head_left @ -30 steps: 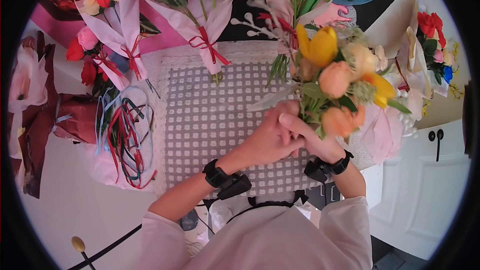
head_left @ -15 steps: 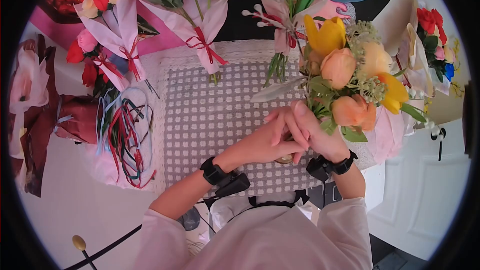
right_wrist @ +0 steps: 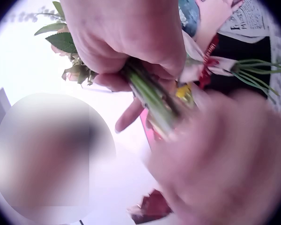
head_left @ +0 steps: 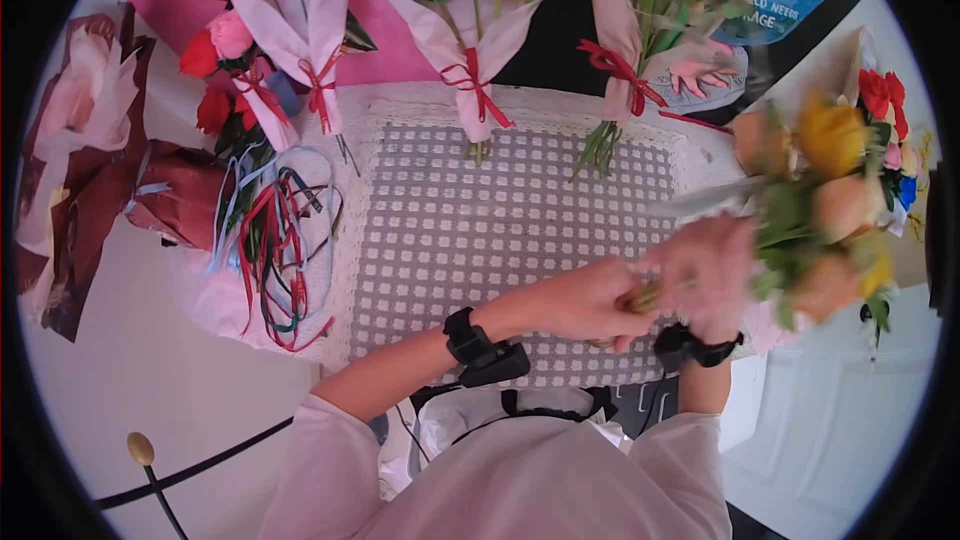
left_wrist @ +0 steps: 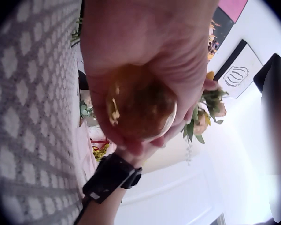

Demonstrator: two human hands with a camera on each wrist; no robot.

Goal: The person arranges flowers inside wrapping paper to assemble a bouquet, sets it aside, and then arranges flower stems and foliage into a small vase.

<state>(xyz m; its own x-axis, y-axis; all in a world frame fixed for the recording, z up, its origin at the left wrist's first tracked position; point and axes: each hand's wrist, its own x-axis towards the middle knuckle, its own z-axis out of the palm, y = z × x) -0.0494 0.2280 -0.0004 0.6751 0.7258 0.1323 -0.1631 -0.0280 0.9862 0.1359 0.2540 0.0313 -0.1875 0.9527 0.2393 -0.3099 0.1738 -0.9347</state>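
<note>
Your right grip [head_left: 705, 270] curls round the stems [right_wrist: 152, 96] of a bouquet [head_left: 825, 205], whose blurred blossoms sit just right of it. Your left grip [head_left: 590, 302] wraps a clear amber object [left_wrist: 140, 105] near the stem ends. Loose ribbons [head_left: 280, 255] lie well left of both grips on the bench [head_left: 510, 210].

Bright light, dark curved corners; bouquet [head_left: 842, 205] blurred, probably by motion.
</note>
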